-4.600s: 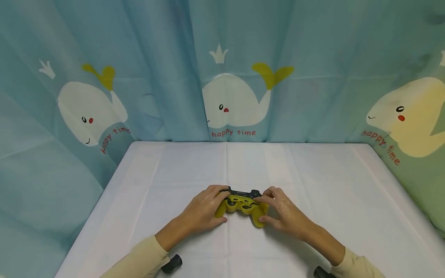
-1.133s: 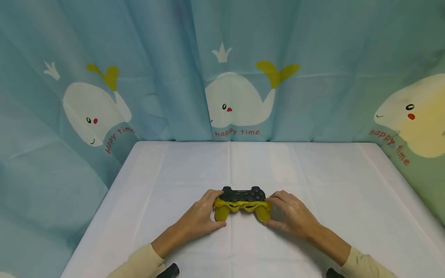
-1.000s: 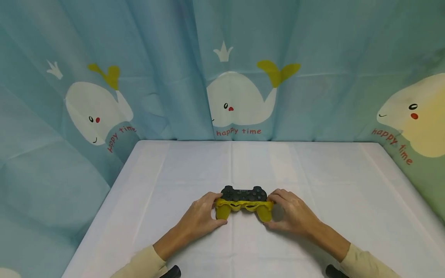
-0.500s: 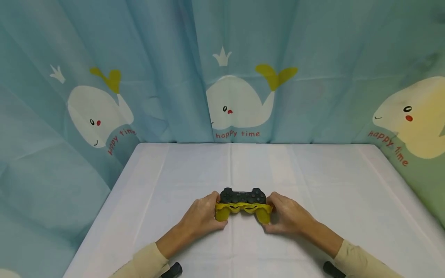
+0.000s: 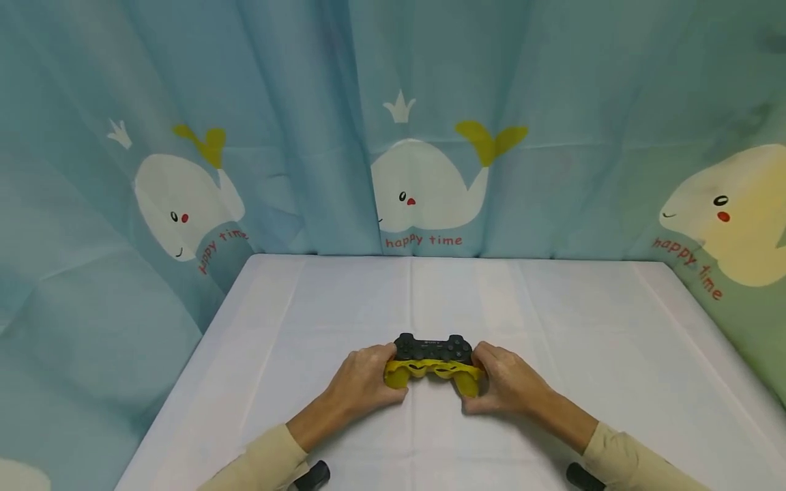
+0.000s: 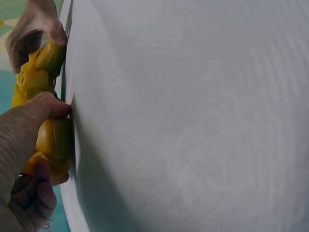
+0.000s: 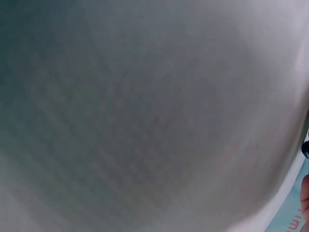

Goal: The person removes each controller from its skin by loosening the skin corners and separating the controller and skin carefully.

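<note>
A black game controller [image 5: 433, 348] sits between both hands in the head view, its buttons and sticks uncovered. A yellow soft cover [image 5: 463, 382] wraps its two grips and lies bunched across its near side. My left hand [image 5: 364, 379] holds the left end, thumb at the near tip of the grip. At the other end my right hand [image 5: 508, 379] holds the right grip, fingers around its outer side. From the left wrist, the cover's underside [image 6: 52, 140] shows between left thumb and fingers. Only a sliver of the right hand [image 7: 305, 199] appears in the right wrist view.
A white cloth-covered table [image 5: 344, 307] lies under the hands. Blue curtains [image 5: 307, 123] printed with whales enclose its back and sides. A black cylindrical piece shows at the left sleeve [image 5: 260, 458], another at the right sleeve [image 5: 629, 460].
Over several seconds, the yellow cover has slid toward the person, baring the controller's black face. Lately both hands have closed further around the ends. The head view has shifted slightly.
</note>
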`<act>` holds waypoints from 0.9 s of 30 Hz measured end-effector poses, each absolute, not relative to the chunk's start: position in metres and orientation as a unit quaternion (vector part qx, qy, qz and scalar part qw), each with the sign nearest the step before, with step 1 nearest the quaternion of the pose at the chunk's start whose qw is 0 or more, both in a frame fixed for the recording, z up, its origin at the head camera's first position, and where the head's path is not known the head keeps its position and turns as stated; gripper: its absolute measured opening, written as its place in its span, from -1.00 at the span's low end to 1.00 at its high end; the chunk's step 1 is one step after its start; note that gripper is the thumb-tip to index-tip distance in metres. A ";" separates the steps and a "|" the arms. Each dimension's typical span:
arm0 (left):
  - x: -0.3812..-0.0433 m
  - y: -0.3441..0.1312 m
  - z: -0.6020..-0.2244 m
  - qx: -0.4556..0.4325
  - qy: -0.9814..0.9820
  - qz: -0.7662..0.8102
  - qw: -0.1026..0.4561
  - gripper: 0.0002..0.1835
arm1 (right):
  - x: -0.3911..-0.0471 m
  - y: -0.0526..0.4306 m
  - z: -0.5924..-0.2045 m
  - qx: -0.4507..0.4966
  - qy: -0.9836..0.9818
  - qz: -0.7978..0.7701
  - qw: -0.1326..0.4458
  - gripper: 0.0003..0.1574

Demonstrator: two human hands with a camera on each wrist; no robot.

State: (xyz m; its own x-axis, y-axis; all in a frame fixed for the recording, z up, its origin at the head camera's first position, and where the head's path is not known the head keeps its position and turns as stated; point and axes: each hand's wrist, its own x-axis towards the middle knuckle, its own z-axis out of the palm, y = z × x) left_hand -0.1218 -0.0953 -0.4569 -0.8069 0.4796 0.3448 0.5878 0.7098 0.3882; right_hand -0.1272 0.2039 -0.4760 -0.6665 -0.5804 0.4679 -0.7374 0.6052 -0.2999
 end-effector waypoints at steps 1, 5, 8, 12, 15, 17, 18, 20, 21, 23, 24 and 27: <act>-0.122 -0.095 -0.457 -0.290 -0.919 -0.245 0.110 -0.59 | -0.127 0.204 -0.476 0.372 -0.881 0.239 0.166 -0.34; -0.119 -0.095 -0.459 -0.263 -0.925 -0.260 0.083 -0.51 | -0.120 0.203 -0.476 0.342 -0.891 0.257 0.154 -0.32; -0.111 -0.100 -0.462 -0.233 -0.932 -0.274 0.040 -0.39 | -0.107 0.201 -0.479 0.313 -0.897 0.282 0.130 -0.31; -0.103 -0.109 -0.463 -0.237 -0.943 -0.232 0.013 -0.35 | -0.095 0.201 -0.482 0.314 -0.899 0.269 0.141 -0.33; -0.106 -0.111 -0.460 -0.281 -0.944 -0.168 0.050 -0.39 | -0.098 0.203 -0.481 0.330 -0.900 0.220 0.182 -0.31; -0.110 -0.110 -0.459 -0.314 -0.936 -0.131 0.086 -0.44 | -0.103 0.203 -0.480 0.341 -0.899 0.189 0.201 -0.29; -0.112 -0.110 -0.459 -0.331 -0.931 -0.120 0.099 -0.45 | -0.106 0.204 -0.478 0.348 -0.898 0.175 0.206 -0.28; -0.117 -0.108 -0.458 -0.362 -0.918 -0.113 0.113 -0.50 | -0.112 0.205 -0.476 0.358 -0.897 0.157 0.208 -0.27; -0.119 -0.108 -0.458 -0.375 -0.913 -0.115 0.116 -0.53 | -0.114 0.205 -0.475 0.364 -0.895 0.152 0.207 -0.28; -0.121 -0.107 -0.459 -0.397 -0.902 -0.125 0.115 -0.58 | -0.118 0.206 -0.473 0.381 -0.889 0.147 0.206 -0.30; -0.123 -0.107 -0.458 -0.405 -0.898 -0.135 0.111 -0.60 | -0.120 0.206 -0.472 0.391 -0.885 0.144 0.207 -0.31; -0.128 -0.107 -0.457 -0.416 -0.890 -0.158 0.095 -0.64 | -0.126 0.207 -0.468 0.431 -0.869 0.122 0.210 -0.34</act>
